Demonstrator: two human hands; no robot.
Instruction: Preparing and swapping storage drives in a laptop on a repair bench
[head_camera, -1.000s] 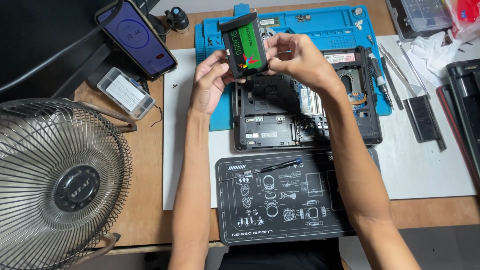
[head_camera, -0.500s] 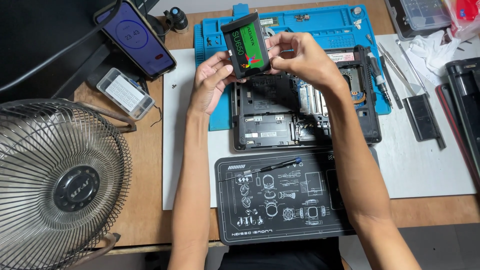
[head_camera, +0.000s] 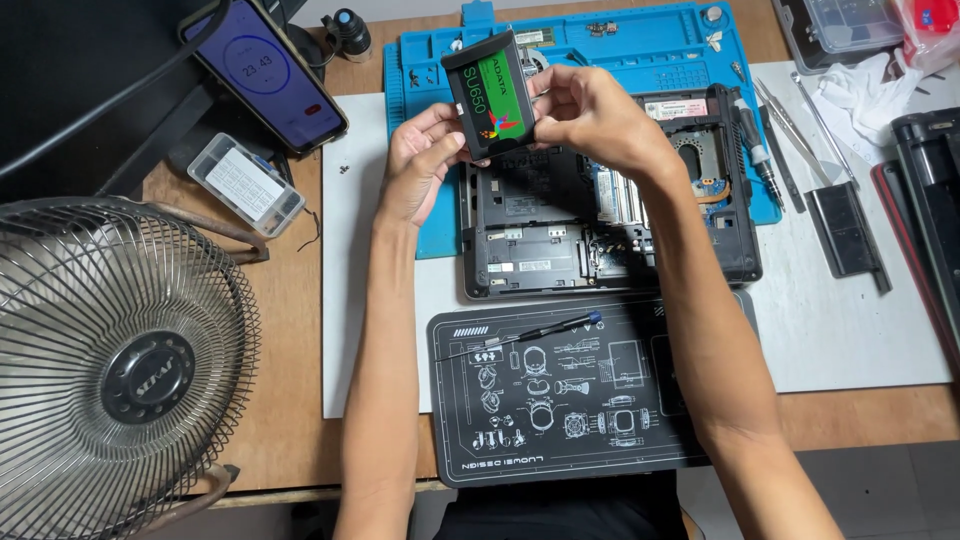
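Head view, both hands (head_camera: 425, 160) clamped on green-labelled drive (head_camera: 490, 92), above opened laptop (head_camera: 560, 240).

Both hands hold a flat black drive with a green label (head_camera: 490, 95) tilted above the opened laptop base (head_camera: 560, 240), the left hand (head_camera: 425, 160) at its lower left edge, the right hand (head_camera: 590, 115) pinching its right side, a slim screwdriver (head_camera: 525, 335) lying on the dark mat (head_camera: 570, 400) nearby.

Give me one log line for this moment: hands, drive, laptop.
left hand: grips drive | right hand: grips drive | drive: raised above laptop, label up | laptop: opened, on blue mat
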